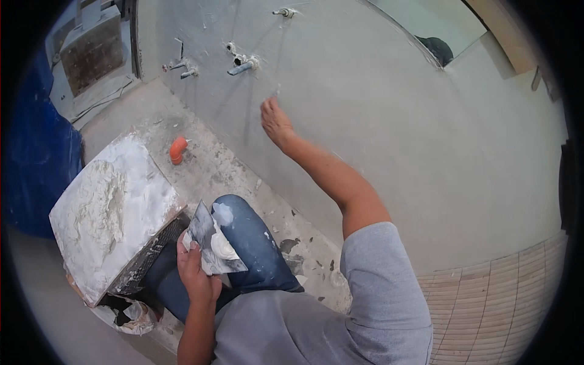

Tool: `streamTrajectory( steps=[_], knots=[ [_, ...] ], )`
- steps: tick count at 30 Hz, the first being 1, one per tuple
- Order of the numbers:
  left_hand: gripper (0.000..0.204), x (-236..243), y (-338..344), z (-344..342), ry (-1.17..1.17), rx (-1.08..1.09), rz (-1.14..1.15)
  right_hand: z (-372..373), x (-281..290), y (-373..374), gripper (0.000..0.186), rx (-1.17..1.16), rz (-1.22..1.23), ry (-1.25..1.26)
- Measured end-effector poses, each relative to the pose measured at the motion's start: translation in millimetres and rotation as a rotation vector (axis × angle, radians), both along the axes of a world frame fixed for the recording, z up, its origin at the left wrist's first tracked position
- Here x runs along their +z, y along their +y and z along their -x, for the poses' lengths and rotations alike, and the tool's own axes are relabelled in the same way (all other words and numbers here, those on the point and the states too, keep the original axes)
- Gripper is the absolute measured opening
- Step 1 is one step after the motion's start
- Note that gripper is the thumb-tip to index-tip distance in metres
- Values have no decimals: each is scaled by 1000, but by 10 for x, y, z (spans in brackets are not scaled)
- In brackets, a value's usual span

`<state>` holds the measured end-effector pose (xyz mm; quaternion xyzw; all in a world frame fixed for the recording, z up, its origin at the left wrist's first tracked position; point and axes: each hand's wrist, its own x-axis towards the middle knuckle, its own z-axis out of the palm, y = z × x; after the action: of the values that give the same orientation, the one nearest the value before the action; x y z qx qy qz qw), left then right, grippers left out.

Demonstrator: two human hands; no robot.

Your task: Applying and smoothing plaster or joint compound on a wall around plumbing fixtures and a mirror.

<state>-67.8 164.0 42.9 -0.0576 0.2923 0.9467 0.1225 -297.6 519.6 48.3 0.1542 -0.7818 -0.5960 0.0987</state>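
Note:
My left hand [198, 277], low in front of me, is closed around a flat metal plastering trowel [205, 258] held by my raised knee. A lump of white plaster [222, 246] sits on its blade. My right arm stretches out to the grey plastered wall [401, 146]. Up against the wall, below the pipe stubs, my right hand [277, 123] has its fingers closed together. A small pale shape shows at its fingertips, too faint to name. Left of my knee stands a board [143, 201] smeared white, with a heap of wet plaster [100, 210] on it.
Pipe stubs [242, 68] stick out of the wall, one fitting [284, 13] higher up. An orange pipe elbow [178, 150] lies on the dusty, debris-strewn floor [210, 164]. Blue sheeting [36, 152] hangs at the left. Ribbed tan matting [486, 298] lies at the lower right.

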Motion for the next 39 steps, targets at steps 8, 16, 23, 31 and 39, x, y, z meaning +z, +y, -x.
streamTrajectory(
  steps=[8, 16, 23, 31, 39],
  knots=[
    [38, -57, -25, 118, 5, -80, -60, -1827, 42, 713, 43, -268, -112, -270],
    [35, -212, 123, 224, -30, -205, -131, -4226, 433, 1288, 57, -573, -129, -418],
    [33, -390, 365, 243, -15, -288, -65, -4998, 717, 1194, 51, -796, -138, -423],
    [33, -448, 893, 109, -35, -222, 50, -3491, 737, -359, 52, -379, 1761, 15],
    [33, -45, 712, 224, -177, -82, -166, -2796, 659, -1035, 56, 212, 1842, -377]
  ],
)
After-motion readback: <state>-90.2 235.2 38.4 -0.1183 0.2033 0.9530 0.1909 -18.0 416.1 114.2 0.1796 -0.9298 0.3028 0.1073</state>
